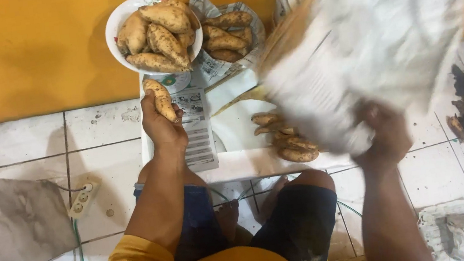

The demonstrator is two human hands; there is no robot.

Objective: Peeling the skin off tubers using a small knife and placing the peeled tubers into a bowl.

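Near the frame's centre, the left hand [161, 124] wraps its fingers around one sweet potato [161, 99], just below the white bowl [113, 27] of sweet potatoes. At right, the right hand [384, 132] clutches a blurred sheet of newspaper [374, 42], fingers pressed onto it.

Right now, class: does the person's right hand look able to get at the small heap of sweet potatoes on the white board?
Probably not at once. The right hand is beside the heap of sweet potatoes but grips a sheet of newspaper that overhangs them.
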